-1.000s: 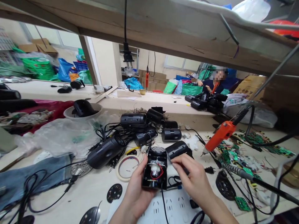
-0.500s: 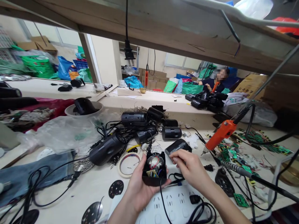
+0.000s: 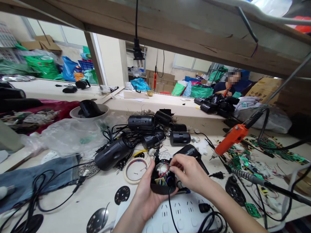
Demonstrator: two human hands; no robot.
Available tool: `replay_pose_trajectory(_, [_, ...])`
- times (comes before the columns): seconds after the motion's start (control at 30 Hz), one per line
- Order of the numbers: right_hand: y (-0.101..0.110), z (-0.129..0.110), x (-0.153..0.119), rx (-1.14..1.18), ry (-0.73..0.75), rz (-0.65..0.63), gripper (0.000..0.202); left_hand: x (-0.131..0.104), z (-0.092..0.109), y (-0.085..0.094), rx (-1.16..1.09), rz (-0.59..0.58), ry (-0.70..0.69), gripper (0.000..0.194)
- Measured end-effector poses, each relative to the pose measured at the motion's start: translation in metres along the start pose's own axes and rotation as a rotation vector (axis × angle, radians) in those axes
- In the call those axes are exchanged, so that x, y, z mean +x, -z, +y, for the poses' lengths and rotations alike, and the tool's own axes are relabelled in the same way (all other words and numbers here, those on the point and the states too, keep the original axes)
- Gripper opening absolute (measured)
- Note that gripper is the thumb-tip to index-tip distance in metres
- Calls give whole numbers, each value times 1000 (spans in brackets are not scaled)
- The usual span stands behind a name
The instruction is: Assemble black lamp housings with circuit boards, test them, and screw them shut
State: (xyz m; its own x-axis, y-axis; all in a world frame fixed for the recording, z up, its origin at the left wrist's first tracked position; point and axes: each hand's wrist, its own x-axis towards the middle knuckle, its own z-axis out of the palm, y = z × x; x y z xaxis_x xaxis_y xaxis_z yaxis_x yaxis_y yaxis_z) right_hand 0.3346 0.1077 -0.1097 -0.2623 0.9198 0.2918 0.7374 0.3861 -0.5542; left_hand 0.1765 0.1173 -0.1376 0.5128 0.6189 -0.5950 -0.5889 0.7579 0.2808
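My left hand cradles an open black plastic housing from below and the side. Inside it show thin red wires, a pale round part and a small tan circuit board; a black cord hangs from its front. The thumb and fingers of my right hand are pinched together at the housing's right edge, close to the red wires. Whatever lies between those fingertips is too small to make out. Behind that hand, partly covered by it, lies a black casing.
A white power strip lies beneath my hands. An orange electric screwdriver hangs at right, near a grey-handled cable tool and green circuit boards. Black casings, cords and a tape roll lie around. A person sits beyond.
My right hand has moved left, from beside the black casing to the open housing's edge. My left hand still holds the housing. The whole view has shifted slightly.
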Motion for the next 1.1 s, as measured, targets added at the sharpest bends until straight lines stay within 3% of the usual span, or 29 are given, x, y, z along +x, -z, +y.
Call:
replay_pose_trajectory(0.37, [-7,4,-21,11,112,129,14,-6,-8,-6,128,26,-55,39])
replay_pose_trajectory(0.5, [4,0,-26,-14,154,278,14,-5,-6,-6,161,117,-158,37])
replay_pose_trajectory(0.6, [17,-1,-31,-115,299,372,14,-2,-3,-5,141,146,-264,34])
replay_pose_trajectory(0.73, [27,7,-42,-276,447,336,19,-2,-1,-7,160,201,-299,35])
replay_pose_trajectory(0.93, [34,28,-65,-490,430,339,20,-5,0,-12,245,300,-376,31])
replay_pose_trajectory(1.1, [34,42,-81,-629,470,368,24,4,5,-3,331,375,-391,23])
